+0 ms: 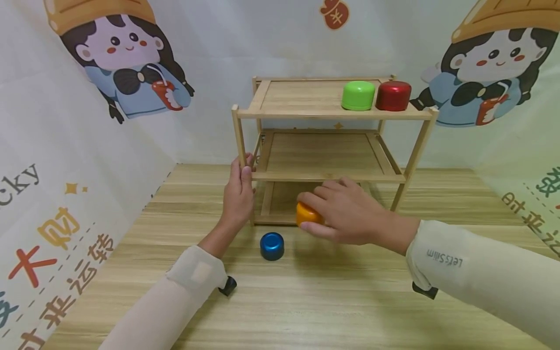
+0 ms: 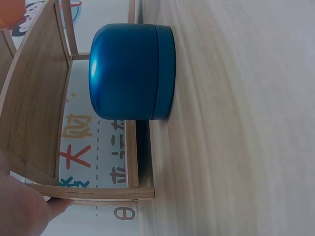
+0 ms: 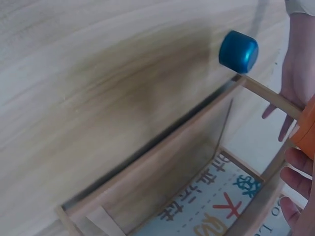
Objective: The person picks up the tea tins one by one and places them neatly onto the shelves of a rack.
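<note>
My left hand (image 1: 238,194) grips the left front post of a three-tier wooden shelf (image 1: 323,153), at about the height of the middle tier. My right hand (image 1: 350,214) holds an orange rounded canister (image 1: 307,215) by its top and side, in front of the bottom tier. In the right wrist view the fingers curl at the orange canister (image 3: 307,132). A blue canister (image 1: 272,246) of like shape stands on the wooden floor before the shelf's left front corner, large in the left wrist view. On the top tier, a green canister (image 1: 358,96) and a red canister (image 1: 393,96) stand side by side at the right.
Printed white cloth (image 1: 271,39) with cartoon figures and lettering hangs behind the shelf and along both sides. The wood-grain surface (image 1: 315,301) spreads in front. Small black pieces (image 1: 228,286) show beside both sleeve cuffs.
</note>
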A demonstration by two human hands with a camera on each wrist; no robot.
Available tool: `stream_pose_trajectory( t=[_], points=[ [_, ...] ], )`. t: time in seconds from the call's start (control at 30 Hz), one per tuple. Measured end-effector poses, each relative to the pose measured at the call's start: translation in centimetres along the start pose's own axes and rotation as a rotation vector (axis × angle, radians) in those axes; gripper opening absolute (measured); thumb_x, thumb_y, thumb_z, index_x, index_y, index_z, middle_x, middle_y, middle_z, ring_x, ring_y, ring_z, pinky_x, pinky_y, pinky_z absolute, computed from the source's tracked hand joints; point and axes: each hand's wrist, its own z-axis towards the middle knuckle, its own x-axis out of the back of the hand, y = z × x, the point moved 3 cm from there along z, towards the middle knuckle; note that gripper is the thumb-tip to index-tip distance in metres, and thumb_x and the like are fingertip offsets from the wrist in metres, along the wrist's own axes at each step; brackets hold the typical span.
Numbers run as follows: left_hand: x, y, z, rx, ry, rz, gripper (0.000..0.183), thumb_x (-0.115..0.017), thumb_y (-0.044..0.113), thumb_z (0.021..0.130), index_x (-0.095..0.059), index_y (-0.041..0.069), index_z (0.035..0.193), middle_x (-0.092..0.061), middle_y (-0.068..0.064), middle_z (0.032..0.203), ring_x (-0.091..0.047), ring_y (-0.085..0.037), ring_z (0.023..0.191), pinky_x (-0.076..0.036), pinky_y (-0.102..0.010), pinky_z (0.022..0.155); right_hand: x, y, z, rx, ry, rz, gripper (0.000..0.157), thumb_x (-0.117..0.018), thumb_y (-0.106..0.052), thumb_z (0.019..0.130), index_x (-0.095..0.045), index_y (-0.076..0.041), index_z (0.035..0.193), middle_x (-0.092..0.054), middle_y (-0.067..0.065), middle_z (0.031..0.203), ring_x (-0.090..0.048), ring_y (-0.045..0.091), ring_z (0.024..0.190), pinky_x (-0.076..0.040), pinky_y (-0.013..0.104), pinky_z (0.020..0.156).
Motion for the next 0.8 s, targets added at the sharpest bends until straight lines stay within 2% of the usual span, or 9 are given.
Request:
stream_pose_trajectory(
  t=[0.13, 0.27, 0.33, 0.67, 0.8],
  points=[
    [0.0, 0.0, 0.0, -0.009, 0.002, 0.008, 0.048, -0.028, 0.041, 0.112, -0.038, 0.016, 0.152, -0.055, -0.015, 0.148, -0.056, -0.029, 0.124, -0.055, -0.055, 0.084, 1.0, 0.4, 0.3, -0.001, 0.006, -0.015, 0.054, -0.046, -0.058, 0.102, -0.06, -0.018, 0.136, -0.071, 0.002, 0.118, -0.063, 0.024, 0.108, -0.048, 0.048, 0.093],
    [0.1, 0.0, 0.0, -0.014, 0.003, 0.026, 0.049, -0.027, 0.042, 0.112, -0.038, 0.015, 0.152, -0.056, -0.016, 0.147, -0.057, -0.027, 0.123, -0.055, -0.042, 0.08, 2.2, 0.7, 0.6, 0.0, 0.028, -0.013, 0.053, -0.047, -0.058, 0.102, -0.059, -0.018, 0.136, -0.072, 0.001, 0.117, -0.061, 0.024, 0.105, -0.045, 0.046, 0.089],
    [0.1, 0.0, 0.0, -0.011, 0.003, 0.027, 0.049, -0.027, 0.042, 0.112, -0.038, 0.015, 0.152, -0.056, -0.016, 0.146, -0.057, -0.027, 0.124, -0.054, -0.04, 0.08, 2.9, 0.9, 0.8, -0.002, 0.045, -0.019, 0.053, -0.048, -0.058, 0.102, -0.06, -0.018, 0.135, -0.073, 0.002, 0.116, -0.061, 0.024, 0.104, -0.043, 0.044, 0.086],
    [0.1, 0.5, -0.1, -0.002, 0.001, -0.004, 0.048, -0.027, 0.04, 0.113, -0.038, 0.014, 0.152, -0.055, -0.018, 0.146, -0.056, -0.03, 0.126, -0.055, -0.06, 0.087, 6.6, 2.3, 1.8, -0.027, 0.081, -0.03, 0.051, -0.05, -0.057, 0.101, -0.061, -0.018, 0.133, -0.073, 0.002, 0.113, -0.061, 0.023, 0.1, -0.042, 0.04, 0.082],
    [0.0, 0.0, 0.0, -0.013, 0.003, 0.001, 0.049, -0.028, 0.043, 0.112, -0.038, 0.016, 0.152, -0.057, -0.016, 0.142, -0.056, -0.029, 0.125, -0.056, -0.06, 0.086, 7.6, 2.7, 2.1, -0.033, 0.093, -0.023, 0.051, -0.051, -0.057, 0.1, -0.061, -0.017, 0.131, -0.073, 0.002, 0.111, -0.061, 0.023, 0.099, -0.043, 0.041, 0.082]
  ],
)
